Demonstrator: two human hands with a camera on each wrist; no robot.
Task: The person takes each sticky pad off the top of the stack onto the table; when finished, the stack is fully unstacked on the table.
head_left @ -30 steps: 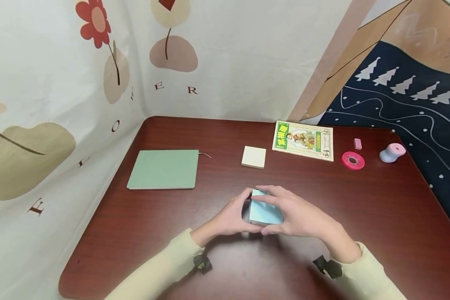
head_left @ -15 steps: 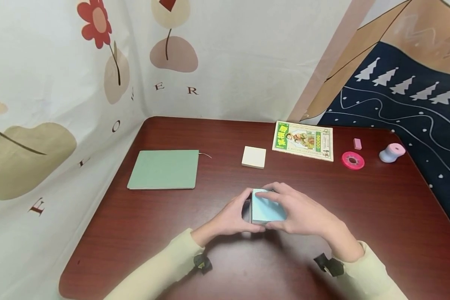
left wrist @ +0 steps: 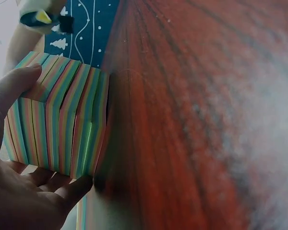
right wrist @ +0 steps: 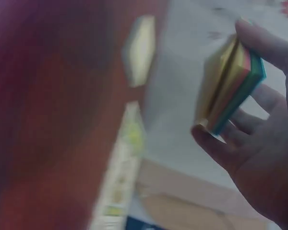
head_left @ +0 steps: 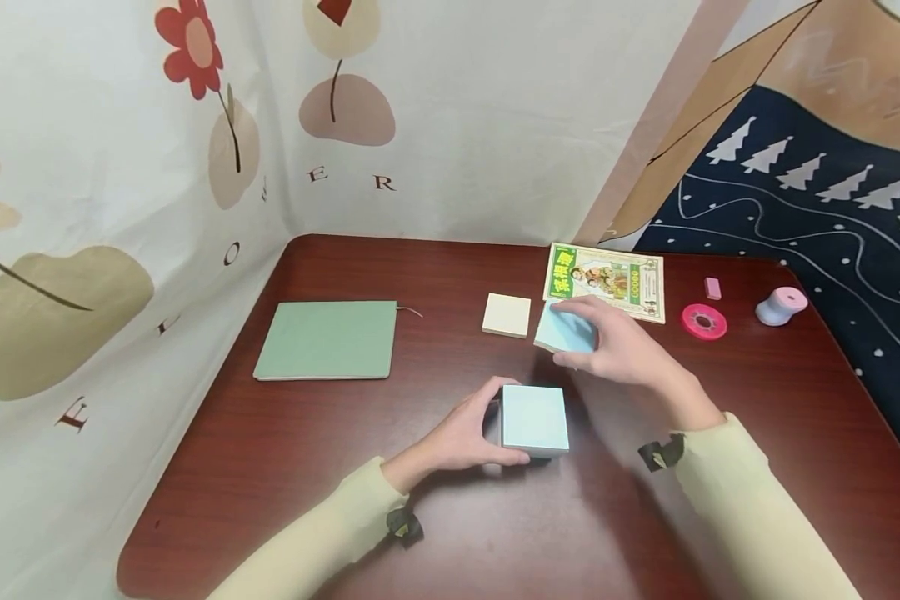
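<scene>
A tall stack of sticky-note pads with a pale blue top stands on the table in front of me. My left hand grips it from the left side, thumb and fingers on opposite faces. In the left wrist view the sticky-note stack shows striped edges in several colours. My right hand pinches a blue-topped sticky-note pad above the table, beyond the stack. Its layered yellow, pink and teal edges appear on the pad in the right wrist view. Just left of it lies a cream sticky-note pad.
A green notebook with a ribbon lies to the left. At the back right are a printed picture card, a pink eraser, a pink ring-shaped roll and a pink-and-blue spool. Patterned cloth walls border the table.
My right hand has lifted the blue-topped pad off the stack and carried it away from me, toward the printed card. The left hand has stayed around the stack.
</scene>
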